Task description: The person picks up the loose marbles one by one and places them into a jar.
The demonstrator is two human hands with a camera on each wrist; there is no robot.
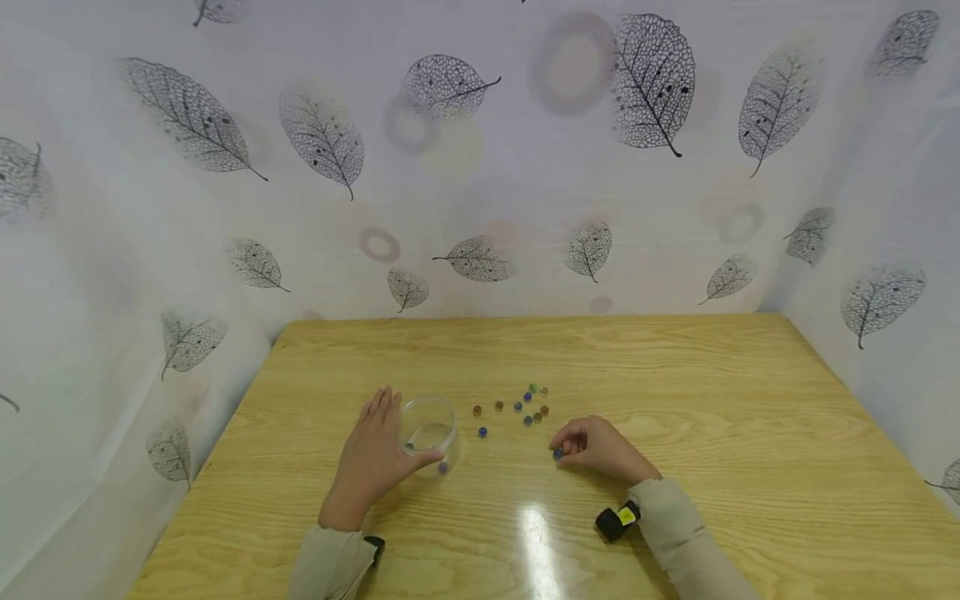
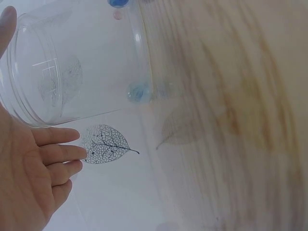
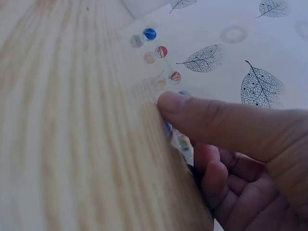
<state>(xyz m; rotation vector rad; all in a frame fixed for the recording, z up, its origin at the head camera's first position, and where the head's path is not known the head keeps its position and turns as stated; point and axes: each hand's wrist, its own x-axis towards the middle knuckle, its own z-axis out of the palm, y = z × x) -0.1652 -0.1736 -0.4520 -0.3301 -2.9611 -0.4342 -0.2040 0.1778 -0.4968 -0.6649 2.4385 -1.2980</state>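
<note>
Head view: pinching a blue marble (image 1: 558, 454) between thumb and forefinger in the right grip (image 1: 606, 452), low at the desk (image 1: 720, 400), well apart from and to the right of an upright clear jar (image 1: 452, 446), mouth up. Bracketing the jar from its left with the nearer left grip (image 1: 371, 458), spread wide, fingers straight. With loose marbles (image 1: 528, 421) scattered farther out, between jar and pinch.
</note>
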